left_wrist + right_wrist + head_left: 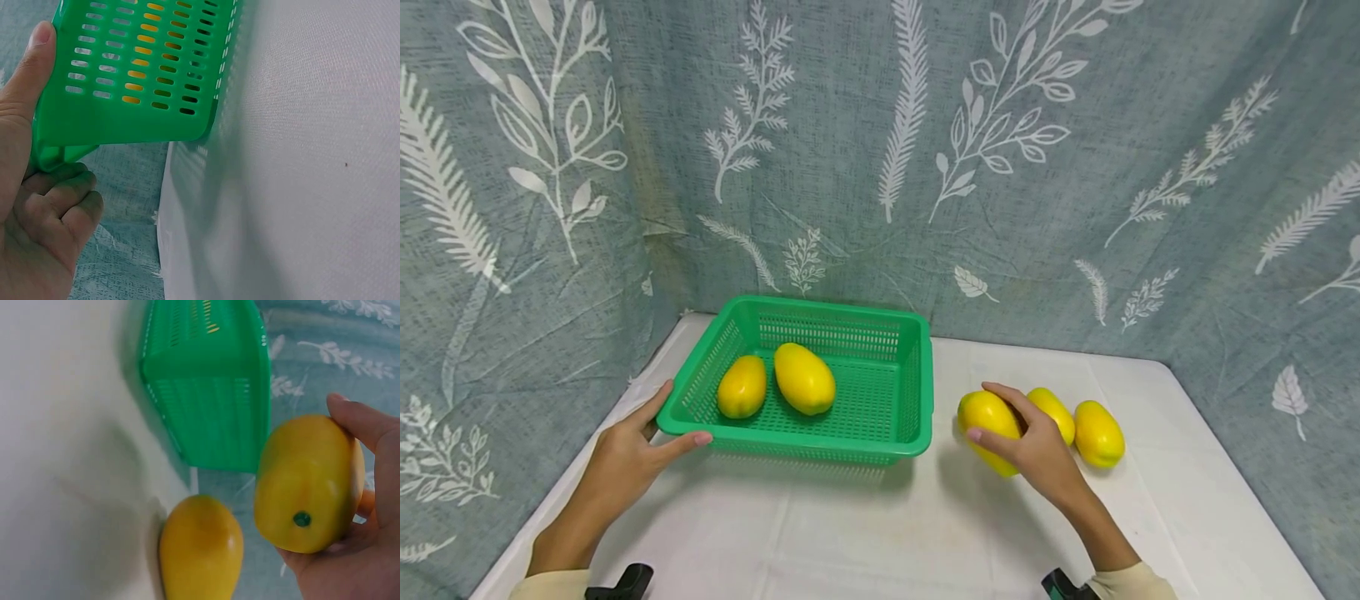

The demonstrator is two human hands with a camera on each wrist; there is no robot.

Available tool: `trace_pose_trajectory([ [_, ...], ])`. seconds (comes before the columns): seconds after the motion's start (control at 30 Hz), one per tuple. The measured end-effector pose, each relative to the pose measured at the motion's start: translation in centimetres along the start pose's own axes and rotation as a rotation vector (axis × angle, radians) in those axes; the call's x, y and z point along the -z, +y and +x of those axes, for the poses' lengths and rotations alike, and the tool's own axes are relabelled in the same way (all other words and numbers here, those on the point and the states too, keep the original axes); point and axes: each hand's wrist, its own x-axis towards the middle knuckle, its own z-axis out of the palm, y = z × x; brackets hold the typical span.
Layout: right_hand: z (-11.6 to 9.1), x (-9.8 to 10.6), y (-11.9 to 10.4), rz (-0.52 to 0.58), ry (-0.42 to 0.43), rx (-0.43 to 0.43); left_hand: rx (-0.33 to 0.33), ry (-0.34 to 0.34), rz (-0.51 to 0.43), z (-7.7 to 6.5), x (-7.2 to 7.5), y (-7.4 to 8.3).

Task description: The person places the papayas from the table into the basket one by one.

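Note:
My left hand [625, 462] grips the near left corner of a green plastic basket [865, 404], thumb over the rim and fingers curled beneath it in the left wrist view. Inside lie two yellow mangoes, a smaller one [742, 387] on the left and a larger one [805, 379] beside it. To the right of the basket, my right hand [1041, 454] holds another mango [306, 487] between thumb and fingers, raised over the table, its green stem spot showing in the right wrist view. Just beyond that hand, two more mangoes [1051, 412] [1099, 433] rest on the table.
A white cloth covers the table [850, 533]. Blue-grey curtains [850, 167] with white leaf prints rise behind it and on both sides. The basket stands near the table's back left, close to the rear curtain.

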Motion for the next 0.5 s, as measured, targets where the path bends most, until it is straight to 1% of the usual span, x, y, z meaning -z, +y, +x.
trace_pose_trajectory([
  [0.2,0.7,-0.7,-1.3,0.029,-0.004,0.034,-0.011,0.007,0.005,0.0,0.1,0.0],
  [0.5,1.8,-1.8,-2.9,0.064,-0.023,0.064,-0.006,0.0,-0.02,0.0,-0.1,0.0],
])
